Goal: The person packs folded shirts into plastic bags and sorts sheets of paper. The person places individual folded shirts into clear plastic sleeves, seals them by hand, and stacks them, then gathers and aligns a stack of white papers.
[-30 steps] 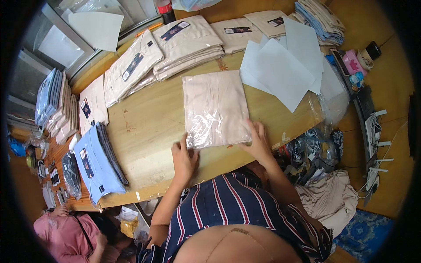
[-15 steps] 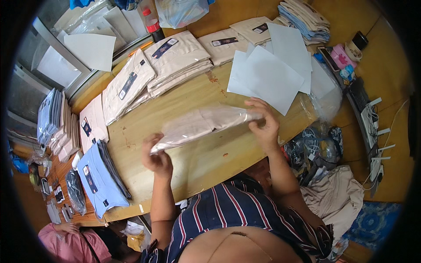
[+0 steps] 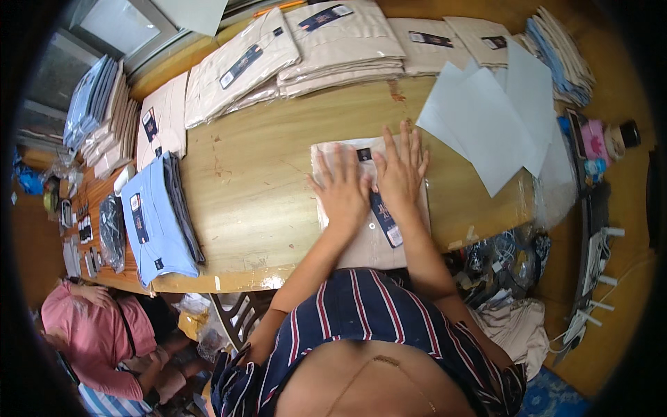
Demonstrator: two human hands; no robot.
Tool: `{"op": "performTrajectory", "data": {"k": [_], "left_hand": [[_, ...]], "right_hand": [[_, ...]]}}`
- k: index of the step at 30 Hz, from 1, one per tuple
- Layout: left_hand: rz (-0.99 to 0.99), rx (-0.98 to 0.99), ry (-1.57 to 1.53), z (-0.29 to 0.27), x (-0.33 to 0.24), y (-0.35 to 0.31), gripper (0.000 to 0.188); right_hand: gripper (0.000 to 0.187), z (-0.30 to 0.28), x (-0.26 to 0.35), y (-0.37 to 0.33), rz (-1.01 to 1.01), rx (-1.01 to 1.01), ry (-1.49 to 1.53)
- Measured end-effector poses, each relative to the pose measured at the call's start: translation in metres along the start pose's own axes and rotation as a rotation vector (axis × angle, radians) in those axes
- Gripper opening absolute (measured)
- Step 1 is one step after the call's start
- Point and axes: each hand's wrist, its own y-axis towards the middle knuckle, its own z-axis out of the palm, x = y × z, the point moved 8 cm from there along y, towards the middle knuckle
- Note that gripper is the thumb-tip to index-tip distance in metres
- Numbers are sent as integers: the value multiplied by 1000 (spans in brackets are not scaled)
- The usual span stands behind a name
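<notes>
A folded beige shirt [image 3: 368, 247] in a clear plastic bag lies flat at the table's near edge, right in front of me. It bears a dark hang tag [image 3: 386, 221] and a small dark collar label. My left hand [image 3: 345, 184] presses flat on its left half, fingers spread. On its right half rests my right hand [image 3: 399, 170], palm down with fingers stretched out. Between the two hands the collar label shows; the cloth beneath the palms is hidden.
Bagged beige shirts [image 3: 340, 45] line the table's far side. White card sheets [image 3: 486, 115] lie at the right. Folded blue shirts [image 3: 156, 222] sit at the left, near stacked blue and beige ones [image 3: 108, 125]. A person in pink [image 3: 97, 326] sits at the lower left.
The bagged shirt, held up and tilted between both hands before, now lies flat on the table. Both hands have let go of its ends and press on top. My view has shifted.
</notes>
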Motion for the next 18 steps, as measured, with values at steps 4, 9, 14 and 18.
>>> {"op": "performTrajectory", "data": {"k": [4,9,14,18], "left_hand": [[-18,42,-33,16,0,-1,47],[-47,106,-52,23,3,-4,46],[-63,154,-73,28,6,-1,48],[-69,181,-84,32,8,0,49]], "right_hand": [[44,37,1,-4,-14,125,-170],[47,48,-1,-7,13,213,-236],[47,49,0,-4,10,233,-224],[47,52,2,-4,-6,231,-265]]}}
